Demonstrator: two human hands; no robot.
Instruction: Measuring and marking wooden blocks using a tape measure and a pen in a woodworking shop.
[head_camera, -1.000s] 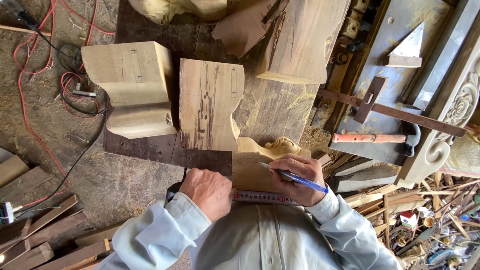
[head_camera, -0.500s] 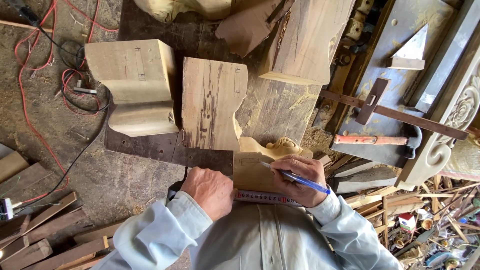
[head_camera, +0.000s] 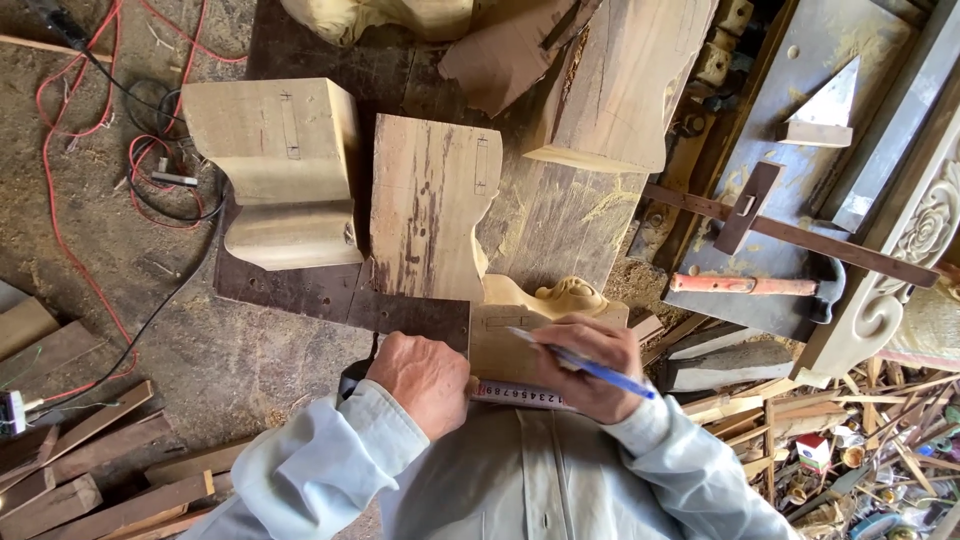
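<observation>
A pale carved wood block (head_camera: 520, 335) is seen just below the upright plank (head_camera: 430, 215), and all else is placed from that block. A steel ruler (head_camera: 525, 396) is laid across the block's near edge and is pinned there by the left hand (head_camera: 420, 380), whose fingers are curled down over the ruler's end, apparently so that it cannot slide. A blue pen (head_camera: 590, 366) is gripped in the closed fingers of the right hand (head_camera: 590, 375), its tip brought to the block's face just above the ruler, as though a mark were being set against the scale.

Up and left of the block a profiled pale block (head_camera: 280, 170) is stood on a dark board (head_camera: 300, 290). Up and right a large timber (head_camera: 620, 80) is leaned. To the right a hammer with an orange handle (head_camera: 745, 285) and a wooden try square (head_camera: 770, 220) are left on a grey panel (head_camera: 830, 60). Red cable (head_camera: 50, 200) is strewn far left on the floor. The block's near part is hidden by both hands.
</observation>
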